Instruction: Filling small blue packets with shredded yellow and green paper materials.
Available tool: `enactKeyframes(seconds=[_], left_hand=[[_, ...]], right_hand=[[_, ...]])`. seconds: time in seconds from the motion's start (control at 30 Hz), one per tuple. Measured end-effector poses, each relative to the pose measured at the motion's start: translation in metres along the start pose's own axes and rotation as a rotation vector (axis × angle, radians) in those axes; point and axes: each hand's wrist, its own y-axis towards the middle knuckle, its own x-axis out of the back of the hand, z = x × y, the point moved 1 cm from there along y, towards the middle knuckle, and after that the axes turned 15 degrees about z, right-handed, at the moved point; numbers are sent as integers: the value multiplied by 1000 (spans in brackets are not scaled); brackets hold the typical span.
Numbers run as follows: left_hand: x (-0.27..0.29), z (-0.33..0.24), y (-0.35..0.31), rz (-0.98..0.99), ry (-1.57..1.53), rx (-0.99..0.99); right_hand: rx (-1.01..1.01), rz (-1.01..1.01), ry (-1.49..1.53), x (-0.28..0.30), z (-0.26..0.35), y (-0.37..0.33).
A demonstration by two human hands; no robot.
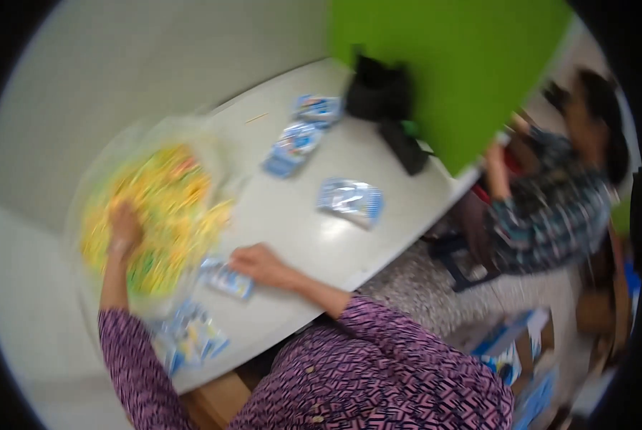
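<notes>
My left hand [125, 228] reaches into a large heap of small yellow, green and orange pieces [167, 190]. Its fingers are smeared by motion and partly lost among the pieces. The heap lies in a big clear plastic bag [95, 175], spread wide at the left of the table. Closer to the middle, my right hand [263, 265] is closed, its fingertips at the upper edge of a blue-and-white plastic packet [226, 279]. More blue-and-clear packets [192, 333] lie by my left forearm, overlapping each other.
The white table [285, 208] meets a pale wall and a green partition [435, 64]. A flat packet [351, 201], two touching packets [292, 147], a black bag [379, 89] and a dark case [404, 147] rest on it. Beyond the partition sits another person [550, 193]; cartons [514, 344] stand below.
</notes>
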Motion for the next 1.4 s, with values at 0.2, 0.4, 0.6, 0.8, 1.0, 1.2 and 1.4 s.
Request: enactKeyframes(seconds=[0.2,0.4,0.6,0.8,1.0,1.2,1.4], left_hand=[[20,-24,-18,-91,-147,76],[12,-25,-22,-244,-144,108],[-8,-11,-14,-561,27,78],[-10,-14,-30,-617,-37,-4],[-23,17,-24,-600,-311,189],[-10,17,-40,-530,-1816,-195],[39,-68,-75,-508,-2626,-397]], right_hand=[[13,32,-4,5,7,-5],[-6,35,23,7,13,-5],[1,70,21,8,6,3],[-49,71,32,13,3,-1],[-39,5,84,1,8,0],[-84,-79,264,-4,13,8],[-118,-352,644,-15,30,48]])
